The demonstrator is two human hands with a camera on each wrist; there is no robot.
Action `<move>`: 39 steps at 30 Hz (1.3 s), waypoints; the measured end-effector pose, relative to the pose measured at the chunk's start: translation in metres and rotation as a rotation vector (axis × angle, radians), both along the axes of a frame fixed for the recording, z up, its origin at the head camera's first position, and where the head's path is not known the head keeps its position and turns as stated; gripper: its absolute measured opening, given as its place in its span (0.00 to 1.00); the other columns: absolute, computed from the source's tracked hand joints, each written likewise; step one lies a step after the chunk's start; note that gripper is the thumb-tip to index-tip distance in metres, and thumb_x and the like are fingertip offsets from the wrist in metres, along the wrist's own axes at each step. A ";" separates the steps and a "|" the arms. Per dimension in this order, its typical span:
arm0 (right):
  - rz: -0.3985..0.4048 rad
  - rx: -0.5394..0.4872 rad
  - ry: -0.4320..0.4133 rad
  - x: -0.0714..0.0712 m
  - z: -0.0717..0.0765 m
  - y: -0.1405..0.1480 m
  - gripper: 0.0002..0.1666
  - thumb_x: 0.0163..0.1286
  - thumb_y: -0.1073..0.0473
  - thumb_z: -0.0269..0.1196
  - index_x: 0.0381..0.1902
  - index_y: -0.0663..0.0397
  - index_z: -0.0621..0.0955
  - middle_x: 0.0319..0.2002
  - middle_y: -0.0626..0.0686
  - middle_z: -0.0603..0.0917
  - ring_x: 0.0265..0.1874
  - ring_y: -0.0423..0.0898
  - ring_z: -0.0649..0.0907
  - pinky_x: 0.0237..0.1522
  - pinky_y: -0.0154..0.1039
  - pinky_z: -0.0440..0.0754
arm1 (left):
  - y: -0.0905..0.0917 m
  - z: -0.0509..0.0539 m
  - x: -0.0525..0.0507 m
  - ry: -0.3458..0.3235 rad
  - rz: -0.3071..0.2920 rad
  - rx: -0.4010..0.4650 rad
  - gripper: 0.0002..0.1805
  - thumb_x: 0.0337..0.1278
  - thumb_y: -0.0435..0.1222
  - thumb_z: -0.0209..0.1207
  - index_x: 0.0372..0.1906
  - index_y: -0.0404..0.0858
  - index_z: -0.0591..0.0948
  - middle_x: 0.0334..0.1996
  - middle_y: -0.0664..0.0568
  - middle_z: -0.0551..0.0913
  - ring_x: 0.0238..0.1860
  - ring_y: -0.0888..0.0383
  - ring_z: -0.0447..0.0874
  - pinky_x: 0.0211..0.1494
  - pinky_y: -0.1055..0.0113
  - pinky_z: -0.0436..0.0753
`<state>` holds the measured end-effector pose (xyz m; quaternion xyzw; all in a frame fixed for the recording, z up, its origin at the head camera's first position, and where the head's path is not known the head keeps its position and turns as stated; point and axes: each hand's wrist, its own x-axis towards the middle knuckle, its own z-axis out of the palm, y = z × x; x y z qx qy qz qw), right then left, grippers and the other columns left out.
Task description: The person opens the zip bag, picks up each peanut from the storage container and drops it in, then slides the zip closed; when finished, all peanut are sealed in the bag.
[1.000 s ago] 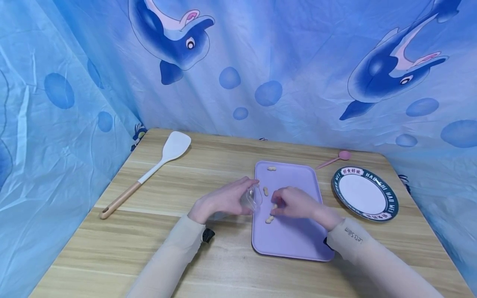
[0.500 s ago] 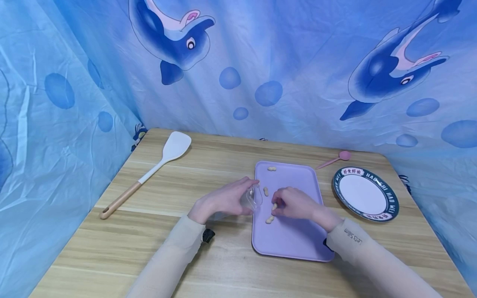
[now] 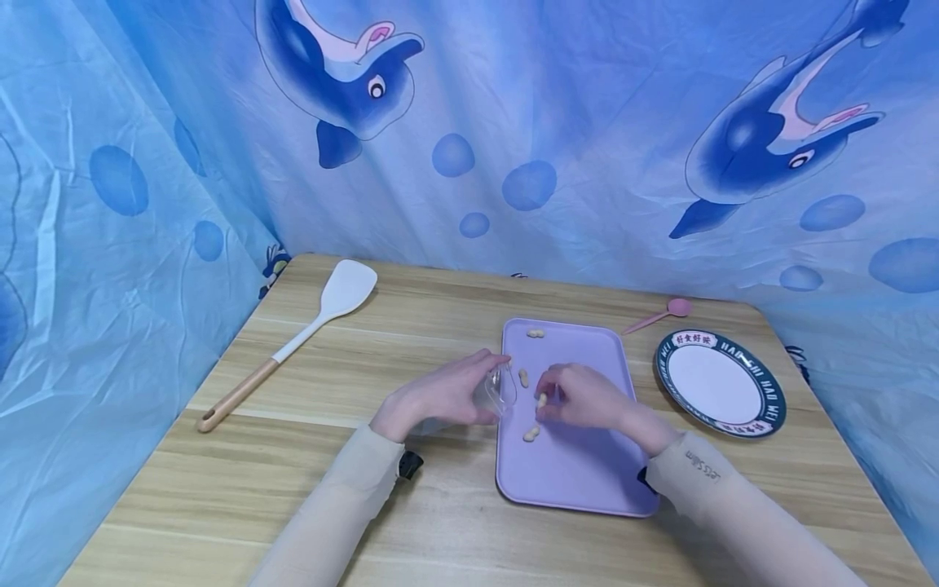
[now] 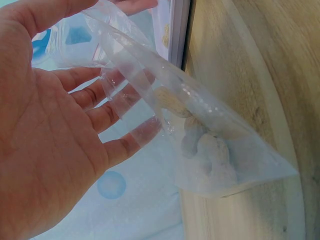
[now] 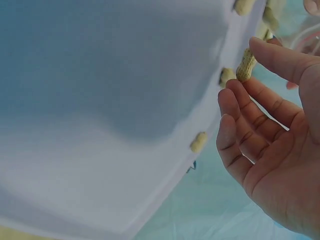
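Note:
My left hand [image 3: 447, 391] holds a clear plastic bag [image 4: 240, 150] at the left edge of the purple tray [image 3: 579, 481]. Its fingers spread against the film near the bag's mouth, and several unshelled peanuts [image 4: 215, 152] lie at the bottom of the bag in the left wrist view. Over the tray, my right hand [image 3: 587, 397] pinches one peanut [image 5: 245, 65] between thumb and fingertips. Three more peanuts lie on the tray: one near its far end [image 3: 536, 333], one beside the bag [image 3: 524, 377] and one just below the right hand [image 3: 531, 434].
To the left lies a white spatula [image 3: 323, 314] with a wooden handle. Right of the tray are a green-rimmed plate [image 3: 770, 399] and a small pink spoon [image 3: 678, 306]. A blue dolphin-print curtain [image 3: 469, 163] hangs behind the wooden table [image 3: 411, 318].
My right hand has risen slightly from the tray, the peanut now pinched and plainer between its fingertips. The left hand and bag stay put.

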<state>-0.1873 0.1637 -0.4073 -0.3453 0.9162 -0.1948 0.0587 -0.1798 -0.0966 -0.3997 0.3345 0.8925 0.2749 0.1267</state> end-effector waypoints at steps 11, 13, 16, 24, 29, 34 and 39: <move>0.006 -0.055 0.024 -0.002 0.027 -0.003 0.15 0.59 0.59 0.73 0.43 0.58 0.86 0.34 0.45 0.83 0.32 0.46 0.81 0.32 0.36 0.79 | 0.000 0.000 0.001 -0.011 0.009 -0.002 0.52 0.47 0.43 0.74 0.77 0.40 0.60 0.69 0.45 0.68 0.66 0.50 0.71 0.69 0.55 0.70; 0.010 -0.058 0.033 -0.001 0.030 -0.006 0.16 0.59 0.58 0.74 0.44 0.57 0.86 0.36 0.45 0.83 0.32 0.45 0.81 0.33 0.36 0.79 | 0.000 0.001 0.001 -0.005 0.005 0.000 0.51 0.47 0.43 0.74 0.76 0.39 0.60 0.68 0.45 0.69 0.65 0.51 0.71 0.69 0.56 0.70; 0.029 -0.062 0.049 0.000 0.034 -0.009 0.16 0.59 0.59 0.74 0.45 0.56 0.86 0.37 0.44 0.84 0.32 0.43 0.80 0.34 0.35 0.80 | 0.000 0.001 0.001 0.010 -0.004 0.001 0.50 0.48 0.42 0.73 0.76 0.38 0.61 0.66 0.45 0.71 0.63 0.52 0.73 0.68 0.56 0.71; 0.075 -0.083 0.071 0.002 0.039 -0.021 0.16 0.59 0.58 0.74 0.45 0.54 0.85 0.38 0.43 0.84 0.33 0.42 0.80 0.36 0.35 0.80 | -0.001 0.001 0.001 0.010 -0.006 -0.007 0.51 0.48 0.42 0.73 0.77 0.39 0.60 0.67 0.45 0.70 0.64 0.51 0.72 0.68 0.56 0.71; 0.091 -0.092 0.056 0.004 0.039 -0.027 0.17 0.60 0.59 0.73 0.46 0.55 0.85 0.38 0.43 0.83 0.33 0.41 0.80 0.35 0.34 0.80 | -0.001 0.000 0.001 0.014 -0.006 -0.005 0.50 0.49 0.42 0.73 0.76 0.40 0.61 0.68 0.45 0.69 0.65 0.52 0.71 0.69 0.55 0.70; 0.093 -0.090 0.046 0.005 0.040 -0.031 0.17 0.60 0.60 0.73 0.46 0.56 0.85 0.38 0.43 0.83 0.33 0.40 0.79 0.34 0.34 0.79 | -0.001 0.001 0.001 0.022 -0.009 -0.004 0.50 0.48 0.42 0.73 0.76 0.40 0.61 0.67 0.46 0.71 0.63 0.53 0.72 0.68 0.56 0.71; 0.094 -0.082 0.037 0.006 0.039 -0.032 0.17 0.60 0.60 0.72 0.47 0.56 0.85 0.38 0.44 0.83 0.33 0.39 0.78 0.34 0.34 0.79 | -0.001 0.002 0.001 0.033 -0.018 0.000 0.50 0.48 0.42 0.73 0.76 0.40 0.61 0.65 0.47 0.72 0.61 0.54 0.73 0.66 0.58 0.73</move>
